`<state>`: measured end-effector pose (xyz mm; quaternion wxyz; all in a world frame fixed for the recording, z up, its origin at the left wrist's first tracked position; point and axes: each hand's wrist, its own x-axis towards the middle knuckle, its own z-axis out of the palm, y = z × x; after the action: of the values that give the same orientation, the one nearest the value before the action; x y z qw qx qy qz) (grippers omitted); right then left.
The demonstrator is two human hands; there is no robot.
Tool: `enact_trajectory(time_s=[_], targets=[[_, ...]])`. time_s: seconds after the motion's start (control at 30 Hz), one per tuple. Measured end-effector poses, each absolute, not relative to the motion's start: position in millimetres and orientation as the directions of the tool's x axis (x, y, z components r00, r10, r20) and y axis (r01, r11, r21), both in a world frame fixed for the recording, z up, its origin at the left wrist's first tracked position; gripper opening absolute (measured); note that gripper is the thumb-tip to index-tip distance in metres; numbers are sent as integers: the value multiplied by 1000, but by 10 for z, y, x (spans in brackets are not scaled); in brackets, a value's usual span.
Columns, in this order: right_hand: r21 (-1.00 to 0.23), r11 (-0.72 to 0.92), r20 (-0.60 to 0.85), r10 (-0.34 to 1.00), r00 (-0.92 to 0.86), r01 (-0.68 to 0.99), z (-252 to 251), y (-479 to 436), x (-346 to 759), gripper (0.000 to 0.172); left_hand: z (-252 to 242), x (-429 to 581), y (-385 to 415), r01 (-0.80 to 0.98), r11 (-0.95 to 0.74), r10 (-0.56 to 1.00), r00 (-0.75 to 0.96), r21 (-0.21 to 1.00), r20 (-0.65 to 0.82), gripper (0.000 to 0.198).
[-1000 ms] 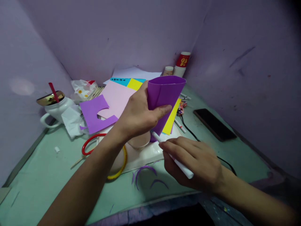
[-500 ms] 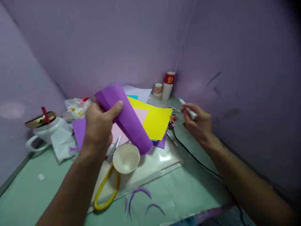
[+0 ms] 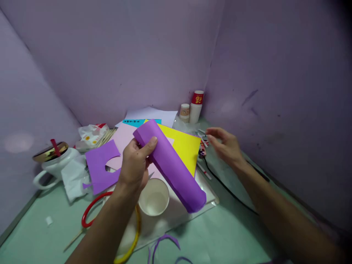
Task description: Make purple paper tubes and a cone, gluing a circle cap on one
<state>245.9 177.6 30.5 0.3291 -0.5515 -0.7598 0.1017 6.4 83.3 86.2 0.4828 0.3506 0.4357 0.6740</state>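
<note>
My left hand (image 3: 137, 161) is wrapped round a rolled purple paper tube (image 3: 173, 167), its thumb pressed on top. The tube slants down to the right, over the stacked paper. My right hand (image 3: 224, 145) is empty, with thumb and index finger apart and the other fingers curled. Just left of its fingertips lies a white marker (image 3: 203, 141) among other pens. Below the tube stands an open white paper cup (image 3: 154, 198). Scissors with a red handle (image 3: 89, 211) and a yellow handle (image 3: 136, 234) lie partly hidden behind my left forearm and the cup.
Yellow paper (image 3: 183, 145) and cut purple paper (image 3: 100, 159) lie on the pile. Purple strips (image 3: 165, 238) are at the front. A white mug (image 3: 56, 167) stands left, stacked cups (image 3: 195, 110) at the back. A black cable (image 3: 225, 183) crosses the table (image 3: 220, 234).
My right hand has let go of the white marker beside the other pens. My left hand and the purple tube have shifted right and down in view.
</note>
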Motion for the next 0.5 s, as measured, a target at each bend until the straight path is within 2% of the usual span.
enact_trajectory(time_s=[0.03, 0.07, 0.1, 0.13, 0.2, 0.3, 0.37, 0.43, 0.5], targets=[[-594, 402, 377, 904, -200, 697, 359, 1607, 2382, 37, 855, 70, 826, -333, -150, 949, -312, 931, 42, 48], [-794, 408, 297, 907, -298, 451, 408, 1429, 2289, 43, 849, 77, 820, -315, -151, 940, -340, 937, 37, 48], [-898, 354, 215, 871, -442, 261, 452, 1254, 2184, 55, 845, 89, 815, -295, -156, 928, -371, 943, 37, 48], [-934, 298, 150, 828, -541, 196, 488, 1094, 2075, 71, 846, 104, 810, -273, -165, 915, -402, 948, 43, 48], [-905, 314, 96, 808, -582, 287, 533, 854, 1870, 92, 871, 139, 798, -227, -194, 890, -450, 954, 74, 50], [-891, 301, 92, 853, -513, 341, 532, 747, 1691, 84, 974, 131, 728, -166, -218, 880, -460, 962, 120, 54], [-941, 219, 75, 880, -469, 260, 493, 797, 1675, 78, 1046, 27, 591, -50, -181, 879, -456, 982, 138, 57], [-986, 106, 36, 887, -461, 128, 437, 873, 1711, 78, 1029, -173, 354, 185, -85, 863, -478, 979, 165, 58], [-1000, -6, 1, 875, -484, -13, 377, 925, 1758, 78, 838, -454, 43, 507, 91, 878, -447, 857, 171, 53]])
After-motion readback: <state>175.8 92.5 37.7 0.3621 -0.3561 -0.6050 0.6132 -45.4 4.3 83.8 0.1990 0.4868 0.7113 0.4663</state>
